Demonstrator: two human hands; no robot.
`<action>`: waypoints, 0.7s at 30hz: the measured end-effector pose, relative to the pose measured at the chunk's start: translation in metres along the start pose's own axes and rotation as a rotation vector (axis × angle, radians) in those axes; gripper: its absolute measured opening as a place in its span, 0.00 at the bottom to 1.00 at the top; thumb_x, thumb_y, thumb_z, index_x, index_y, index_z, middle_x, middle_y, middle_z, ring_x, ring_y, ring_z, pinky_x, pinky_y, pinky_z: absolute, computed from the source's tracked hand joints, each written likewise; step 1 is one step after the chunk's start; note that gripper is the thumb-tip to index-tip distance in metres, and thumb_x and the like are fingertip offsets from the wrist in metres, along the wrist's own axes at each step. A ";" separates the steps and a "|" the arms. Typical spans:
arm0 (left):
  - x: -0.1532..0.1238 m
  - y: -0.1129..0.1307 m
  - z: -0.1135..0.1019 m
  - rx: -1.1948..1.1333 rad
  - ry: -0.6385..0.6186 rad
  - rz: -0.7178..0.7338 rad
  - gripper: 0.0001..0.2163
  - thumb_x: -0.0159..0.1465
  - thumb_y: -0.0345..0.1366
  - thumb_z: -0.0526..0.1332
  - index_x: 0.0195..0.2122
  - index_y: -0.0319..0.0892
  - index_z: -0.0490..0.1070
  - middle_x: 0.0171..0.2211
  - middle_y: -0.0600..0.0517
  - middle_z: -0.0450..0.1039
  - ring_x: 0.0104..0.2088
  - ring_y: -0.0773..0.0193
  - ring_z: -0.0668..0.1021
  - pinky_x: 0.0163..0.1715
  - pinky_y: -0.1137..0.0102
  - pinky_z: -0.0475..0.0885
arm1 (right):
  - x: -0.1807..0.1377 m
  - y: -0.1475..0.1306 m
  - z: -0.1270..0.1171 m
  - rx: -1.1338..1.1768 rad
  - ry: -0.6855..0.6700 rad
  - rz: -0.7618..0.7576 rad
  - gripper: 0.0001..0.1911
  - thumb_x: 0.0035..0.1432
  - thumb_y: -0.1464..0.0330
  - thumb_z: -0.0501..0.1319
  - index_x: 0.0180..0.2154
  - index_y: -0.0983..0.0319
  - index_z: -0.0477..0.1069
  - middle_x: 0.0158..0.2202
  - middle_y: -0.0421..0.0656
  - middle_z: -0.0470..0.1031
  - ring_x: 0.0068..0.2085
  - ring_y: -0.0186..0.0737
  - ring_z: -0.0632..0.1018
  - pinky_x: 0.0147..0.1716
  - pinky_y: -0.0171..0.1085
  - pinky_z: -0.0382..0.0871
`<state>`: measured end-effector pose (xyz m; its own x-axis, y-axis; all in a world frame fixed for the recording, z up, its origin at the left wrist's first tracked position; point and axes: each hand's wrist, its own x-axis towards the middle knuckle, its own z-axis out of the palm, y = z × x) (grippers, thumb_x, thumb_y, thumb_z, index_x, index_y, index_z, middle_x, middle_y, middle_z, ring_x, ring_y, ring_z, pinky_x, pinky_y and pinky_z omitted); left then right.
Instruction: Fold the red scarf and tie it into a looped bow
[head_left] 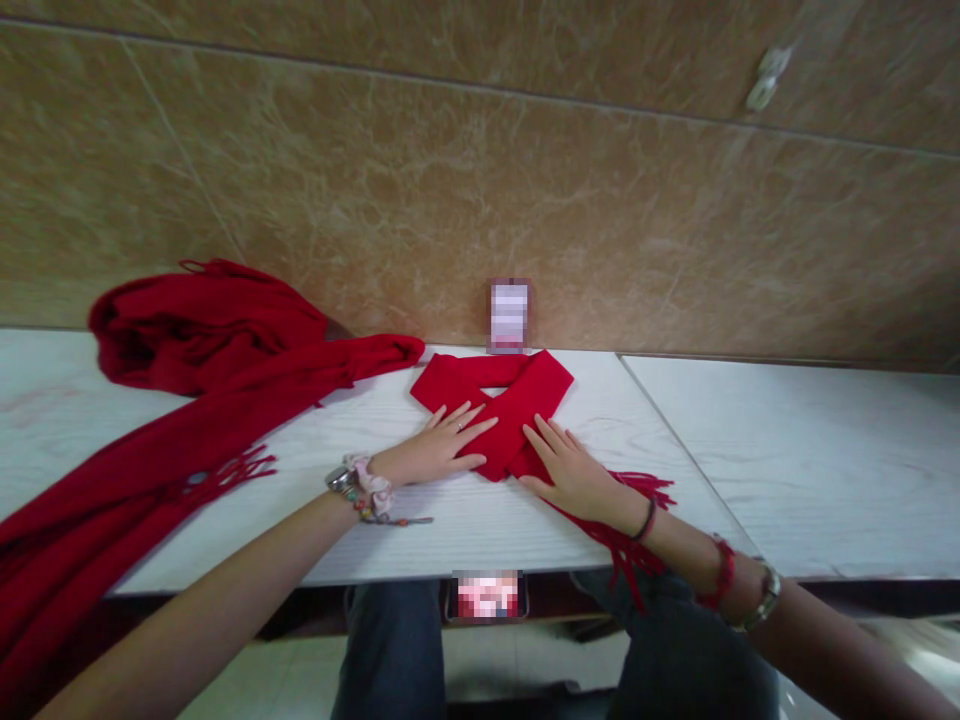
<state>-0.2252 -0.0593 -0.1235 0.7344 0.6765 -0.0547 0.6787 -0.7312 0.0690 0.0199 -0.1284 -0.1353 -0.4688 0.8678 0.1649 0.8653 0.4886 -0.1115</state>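
A folded red scarf (510,395) lies on the white table (465,515) near the wall, its fringe trailing to the right under my right wrist and over the table edge. My left hand (442,445) lies flat on the scarf's left part, fingers stretched out. My right hand (574,470) rests flat on the scarf's lower right part, fingers spread. Neither hand grips anything.
A heap of loose red scarves (202,350) covers the table's left side and hangs over the front edge. A small blurred card (509,315) stands against the marble wall. A second white table (810,450) adjoins on the right. My knees show below.
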 end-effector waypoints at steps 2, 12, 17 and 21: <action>0.000 0.002 -0.002 -0.005 -0.030 -0.019 0.28 0.69 0.49 0.48 0.68 0.49 0.44 0.69 0.42 0.43 0.68 0.50 0.49 0.61 0.46 0.50 | -0.002 -0.003 -0.003 -0.022 -0.004 0.012 0.36 0.64 0.54 0.53 0.65 0.70 0.53 0.66 0.62 0.51 0.66 0.59 0.54 0.60 0.57 0.57; -0.012 -0.002 0.002 0.017 0.283 0.024 0.29 0.63 0.49 0.58 0.63 0.42 0.59 0.55 0.41 0.64 0.54 0.53 0.70 0.53 0.61 0.66 | 0.008 -0.009 -0.004 -0.047 0.018 -0.022 0.39 0.60 0.56 0.58 0.64 0.72 0.54 0.66 0.63 0.51 0.66 0.61 0.55 0.59 0.57 0.58; -0.016 -0.008 -0.005 0.086 0.293 0.058 0.22 0.62 0.38 0.62 0.57 0.43 0.67 0.47 0.45 0.69 0.47 0.57 0.73 0.50 0.62 0.68 | -0.008 -0.019 -0.004 -0.177 0.088 -0.027 0.32 0.58 0.64 0.60 0.60 0.73 0.61 0.63 0.62 0.58 0.63 0.61 0.62 0.57 0.54 0.63; -0.010 -0.001 -0.012 0.206 0.263 0.126 0.21 0.61 0.31 0.61 0.57 0.45 0.68 0.54 0.43 0.68 0.55 0.54 0.70 0.55 0.58 0.64 | -0.011 -0.026 0.000 -0.287 0.018 -0.075 0.22 0.59 0.77 0.53 0.54 0.72 0.69 0.55 0.59 0.71 0.56 0.52 0.72 0.56 0.45 0.68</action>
<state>-0.2339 -0.0641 -0.1107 0.8036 0.5601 0.2013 0.5899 -0.7944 -0.1448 0.0021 -0.1507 -0.1344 -0.5327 0.8271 0.1795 0.8442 0.5040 0.1826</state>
